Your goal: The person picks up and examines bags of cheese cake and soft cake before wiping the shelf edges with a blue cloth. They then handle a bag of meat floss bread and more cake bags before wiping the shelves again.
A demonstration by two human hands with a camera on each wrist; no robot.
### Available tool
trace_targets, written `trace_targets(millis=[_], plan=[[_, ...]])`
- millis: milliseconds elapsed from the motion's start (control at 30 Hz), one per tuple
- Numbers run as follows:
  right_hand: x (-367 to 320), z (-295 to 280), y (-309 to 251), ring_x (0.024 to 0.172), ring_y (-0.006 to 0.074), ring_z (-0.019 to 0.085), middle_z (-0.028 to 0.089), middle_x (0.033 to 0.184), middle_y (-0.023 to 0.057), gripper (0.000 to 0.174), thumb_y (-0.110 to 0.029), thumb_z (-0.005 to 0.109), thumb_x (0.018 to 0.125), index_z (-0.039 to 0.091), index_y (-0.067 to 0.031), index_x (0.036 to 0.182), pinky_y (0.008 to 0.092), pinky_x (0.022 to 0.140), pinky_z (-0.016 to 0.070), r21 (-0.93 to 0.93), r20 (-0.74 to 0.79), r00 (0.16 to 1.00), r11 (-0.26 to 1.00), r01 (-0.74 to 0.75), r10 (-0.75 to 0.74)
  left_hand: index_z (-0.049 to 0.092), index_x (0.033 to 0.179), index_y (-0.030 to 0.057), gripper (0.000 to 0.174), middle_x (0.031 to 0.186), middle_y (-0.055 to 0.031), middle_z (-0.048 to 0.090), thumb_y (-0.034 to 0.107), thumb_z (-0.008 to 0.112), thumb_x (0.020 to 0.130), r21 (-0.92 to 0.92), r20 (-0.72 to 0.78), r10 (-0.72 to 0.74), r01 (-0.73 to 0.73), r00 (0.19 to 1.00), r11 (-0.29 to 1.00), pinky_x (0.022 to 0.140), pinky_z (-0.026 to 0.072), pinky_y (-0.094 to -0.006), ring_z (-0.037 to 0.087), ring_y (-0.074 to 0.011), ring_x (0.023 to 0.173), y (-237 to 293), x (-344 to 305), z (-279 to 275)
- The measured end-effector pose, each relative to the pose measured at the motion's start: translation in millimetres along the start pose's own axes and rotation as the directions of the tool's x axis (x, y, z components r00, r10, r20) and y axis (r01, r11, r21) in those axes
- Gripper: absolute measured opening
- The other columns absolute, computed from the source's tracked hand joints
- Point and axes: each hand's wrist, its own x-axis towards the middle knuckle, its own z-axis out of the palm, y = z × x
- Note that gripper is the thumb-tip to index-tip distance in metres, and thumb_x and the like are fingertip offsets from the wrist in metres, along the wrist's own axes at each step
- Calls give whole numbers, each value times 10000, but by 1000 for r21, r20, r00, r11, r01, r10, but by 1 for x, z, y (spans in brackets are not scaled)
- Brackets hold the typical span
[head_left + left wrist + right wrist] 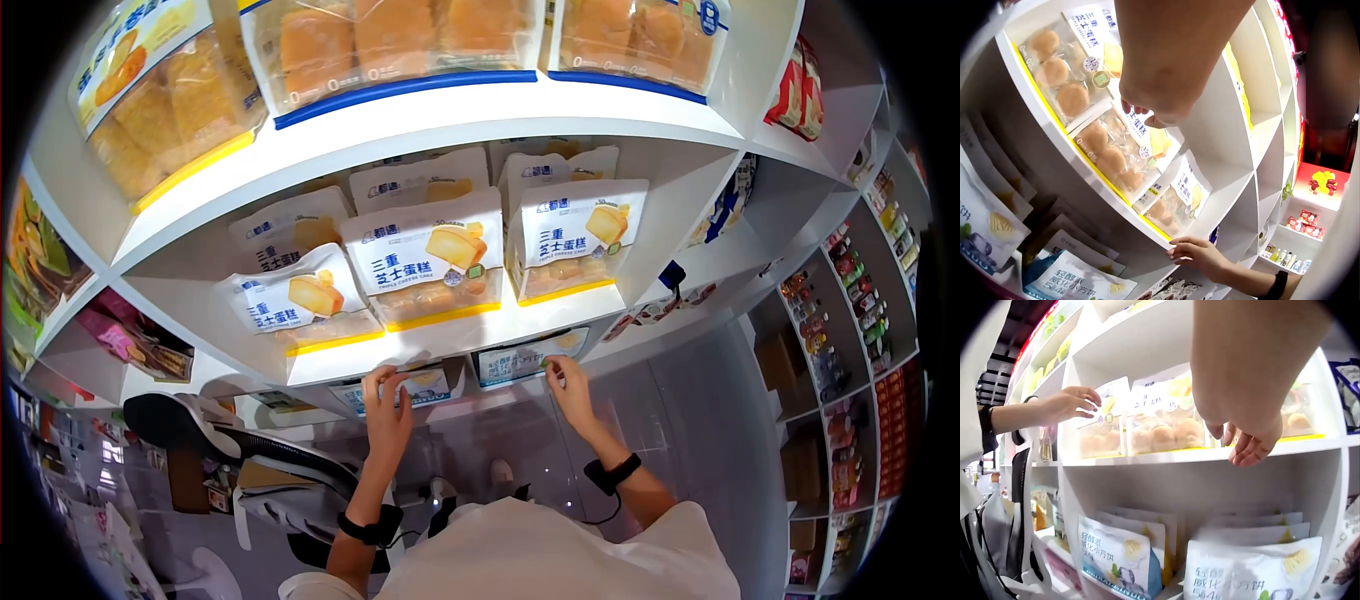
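Note:
My left hand is raised in front of the shelf edge, fingers loosely bent and nothing in them. To its right, my right hand hangs by the same edge, also holding nothing. Just beyond them stand upright white bags of cheese cake with yellow bottom bands and clear windows showing round cakes. A bag at the left leans back a little. On the shelf below, bags of wafer biscuits with blue lower parts stand in rows. In the right wrist view, the right hand overlaps the shelf's front edge.
Large bread bags fill the shelf above. White dividers separate the compartments. A chair with a grey bag stands at my left, close to the shelving. Further shelves of bottles and packets line the right side.

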Motion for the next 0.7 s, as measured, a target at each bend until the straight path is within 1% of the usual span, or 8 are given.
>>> trace_targets(millis=[133, 167, 300, 433, 567, 600, 667, 700], plan=[[-45, 7, 41, 779, 290, 596, 595, 919, 161, 216, -59, 615, 823, 588, -8, 1031, 358, 705, 478, 11, 12, 999, 999, -31, 31, 570, 1008, 15, 268, 1064, -144, 486, -107, 552, 769, -43, 86, -14, 18, 996, 999, 841, 430, -361, 518, -305, 984, 1, -14, 19], [-51, 2, 49, 800, 289, 604, 596, 947, 165, 247, -61, 627, 808, 589, -20, 1048, 361, 704, 484, -10, 31, 996, 996, -87, 87, 568, 1005, 12, 261, 1060, -145, 487, -104, 551, 772, -68, 112, -17, 25, 994, 997, 838, 431, -361, 522, -306, 976, 2, -17, 25], [-49, -44, 65, 820, 304, 598, 597, 945, 167, 249, -64, 620, 812, 589, -24, 1056, 362, 714, 481, -61, -119, 986, 991, -122, 114, 572, 986, 11, 199, 1047, -149, 498, -75, 553, 808, -123, 215, -27, 54, 976, 991, 816, 445, -346, 542, -305, 960, 7, -28, 61], [8, -116, 82, 848, 325, 579, 593, 941, 164, 238, -77, 608, 825, 581, -25, 1056, 382, 741, 466, -188, -258, 966, 979, -80, 29, 574, 991, 23, 199, 1045, -144, 507, -64, 558, 813, -161, 268, 7, 38, 963, 986, 795, 457, -344, 554, -306, 947, 38, -21, 90], [97, -170, 117, 971, 331, 529, 572, 1018, 154, 267, -77, 628, 791, 567, -16, 1043, 402, 820, 426, -368, -302, 940, 929, 38, -158, 581, 989, 30, 191, 1045, -142, 509, -58, 554, 822, -108, 305, 31, 3, 952, 994, 789, 463, -344, 560, -309, 948, 62, -12, 110], [120, -178, 128, 1013, 342, 504, 555, 1073, 162, 356, -115, 661, 756, 560, -15, 1081, 403, 853, 414, -463, -276, 947, 886, 20, -166, 584, 986, 30, 187, 1046, -143, 509, -57, 552, 824, -98, 312, 26, 4, 950, 995, 790, 463, -344, 560, -310, 951, 66, -10, 114], [165, -186, 152, 1040, 348, 484, 537, 1121, 166, 487, -188, 701, 724, 542, -32, 1157, 424, 887, 397, -562, -283, 905, 820, 112, -317, 586, 973, 19, 185, 1055, -152, 509, -72, 550, 816, -87, 296, 35, -10, 954, 996, 768, 472, -352, 574, -323, 921, 68, -7, 124], [183, -186, 163, 1052, 349, 475, 531, 1136, 163, 541, -224, 713, 712, 532, -40, 1187, 437, 904, 382, -628, -274, 909, 774, 78, -314, 586, 973, 15, 189, 1054, -155, 511, -77, 550, 813, -76, 293, 26, -4, 956, 997, 762, 474, -356, 577, -326, 912, 70, -6, 125]])
